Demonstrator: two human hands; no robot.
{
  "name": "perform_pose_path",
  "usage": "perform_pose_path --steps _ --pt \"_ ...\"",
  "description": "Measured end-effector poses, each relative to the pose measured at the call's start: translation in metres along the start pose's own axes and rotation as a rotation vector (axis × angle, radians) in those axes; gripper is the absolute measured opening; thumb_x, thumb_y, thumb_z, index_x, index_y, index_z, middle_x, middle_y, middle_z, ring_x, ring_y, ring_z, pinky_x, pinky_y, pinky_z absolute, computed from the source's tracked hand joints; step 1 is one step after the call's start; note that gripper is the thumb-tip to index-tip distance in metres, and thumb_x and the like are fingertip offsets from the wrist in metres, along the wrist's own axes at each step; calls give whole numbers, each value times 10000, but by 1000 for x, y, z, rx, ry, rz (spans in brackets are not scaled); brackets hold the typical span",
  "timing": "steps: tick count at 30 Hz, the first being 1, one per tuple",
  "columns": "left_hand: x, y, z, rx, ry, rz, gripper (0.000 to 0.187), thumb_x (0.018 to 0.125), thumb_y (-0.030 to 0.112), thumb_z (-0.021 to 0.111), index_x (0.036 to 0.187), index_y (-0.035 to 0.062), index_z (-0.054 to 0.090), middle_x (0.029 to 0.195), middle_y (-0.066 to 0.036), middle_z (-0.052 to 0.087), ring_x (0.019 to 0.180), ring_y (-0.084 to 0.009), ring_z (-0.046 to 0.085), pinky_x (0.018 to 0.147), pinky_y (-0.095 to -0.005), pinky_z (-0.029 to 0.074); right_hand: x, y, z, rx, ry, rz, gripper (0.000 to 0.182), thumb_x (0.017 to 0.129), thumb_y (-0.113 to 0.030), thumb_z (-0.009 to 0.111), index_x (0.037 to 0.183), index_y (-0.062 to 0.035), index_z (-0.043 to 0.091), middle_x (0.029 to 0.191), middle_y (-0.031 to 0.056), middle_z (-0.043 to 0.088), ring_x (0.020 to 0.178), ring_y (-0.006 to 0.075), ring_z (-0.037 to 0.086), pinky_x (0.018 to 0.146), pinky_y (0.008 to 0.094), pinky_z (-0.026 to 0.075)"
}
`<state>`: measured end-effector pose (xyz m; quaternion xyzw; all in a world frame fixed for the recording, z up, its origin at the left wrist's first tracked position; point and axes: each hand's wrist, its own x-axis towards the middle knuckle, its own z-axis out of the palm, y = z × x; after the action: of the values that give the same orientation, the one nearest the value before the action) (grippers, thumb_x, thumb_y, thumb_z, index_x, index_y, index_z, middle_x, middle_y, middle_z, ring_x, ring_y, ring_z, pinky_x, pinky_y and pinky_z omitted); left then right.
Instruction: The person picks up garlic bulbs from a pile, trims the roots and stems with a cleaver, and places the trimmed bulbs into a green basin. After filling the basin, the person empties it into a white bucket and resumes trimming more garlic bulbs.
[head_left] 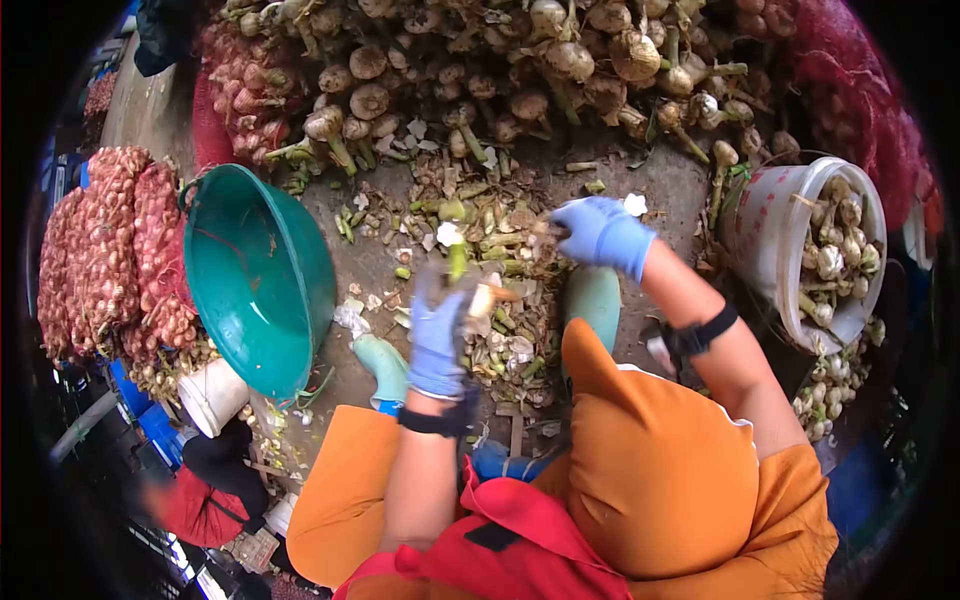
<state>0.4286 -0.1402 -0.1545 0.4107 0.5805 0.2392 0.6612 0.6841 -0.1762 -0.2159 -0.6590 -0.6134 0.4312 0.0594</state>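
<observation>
My left hand (437, 345), in a blue and grey glove, is over the heap of trimmings, its fingers smeared by motion. Beside its thumb is a pale, blurred piece (482, 301) that looks like garlic. A green garlic stem (457, 262) shows just beyond those fingertips. My right hand (603, 235), gloved in blue, is farther forward, its fingers curled together. At its fingertips is a brownish blur (543, 238); I cannot tell what it is. Cut stems and skins (510, 350) lie beneath both hands.
A large pile of garlic bulbs (370, 65) rises in front. To the left stand a tilted green basin (255, 285) and filled net sacks (95, 255). On the right, a white bucket (765, 215) holds garlic. Another person in red (205, 505) is at the lower left.
</observation>
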Motion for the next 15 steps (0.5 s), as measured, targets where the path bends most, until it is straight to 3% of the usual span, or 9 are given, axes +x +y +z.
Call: perform_pose_path --steps 1,2,4,5,7,10,12,14,15 --pt "15 -1 -33 370 97 251 346 896 288 698 1140 68 589 970 -42 620 838 -161 666 675 -267 549 13 16 0 -41 -142 153 293 757 -253 631 996 -85 634 1007 148 638 900 375 638 761 470 512" --pt "5 35 -38 -213 76 111 400 896 371 689 1160 85 594 978 -45 631 842 -146 655 655 -278 531 21 17 -6 -33 -138 148 293 757 -253 631 996 -85 634 1007 148 638 900 375 638 761 470 512" --pt "10 68 -79 -1118 -453 92 369 933 404 633 1154 114 576 1085 -14 628 869 -103 626 682 -275 477 28 7 -12 63 243 -86 303 772 -264 640 1026 -101 665 1145 131 642 984 353 643 807 449 519" --pt "11 70 -97 -1271 -456 96 333 973 426 561 1113 124 566 1095 7 613 861 -115 625 682 -264 462 41 -6 -11 126 291 -142 304 777 -278 656 1023 -102 686 1280 108 603 1071 332 622 878 428 509" --pt "9 55 -86 -1213 -376 113 367 995 447 502 1145 119 570 1087 -21 619 853 -155 634 720 -302 509 88 -25 -5 -49 289 -331 331 765 -287 679 1045 -109 685 1300 106 585 1099 330 602 929 425 489" --pt "34 2 -76 -923 -364 -94 402 990 436 517 1222 111 554 1224 -80 597 1061 -232 613 919 -385 524 128 -33 11 -211 284 -298 307 802 -308 649 1051 -134 695 1182 115 615 1061 338 620 900 435 499" --pt "36 -25 -62 -849 -313 -155 407 985 425 530 1247 115 556 1316 -115 585 1175 -247 585 980 -397 506 109 -46 13 -22 280 -178 252 795 -303 657 972 -128 695 1133 118 621 1036 326 624 877 441 502" --pt "43 -37 -37 -735 -155 -250 454 995 409 522 1295 68 528 1368 -158 547 1245 -296 552 1016 -434 488 69 -55 18 104 382 -305 221 753 -294 664 867 -105 652 970 115 626 941 327 633 787 460 517" --pt "51 -43 -33 -843 -340 -297 450 1017 346 495 1342 35 506 1340 -183 563 1249 -306 547 1062 -457 452 49 -54 29 175 424 -445 231 729 -291 674 851 -98 636 916 119 622 886 335 634 751 455 519"
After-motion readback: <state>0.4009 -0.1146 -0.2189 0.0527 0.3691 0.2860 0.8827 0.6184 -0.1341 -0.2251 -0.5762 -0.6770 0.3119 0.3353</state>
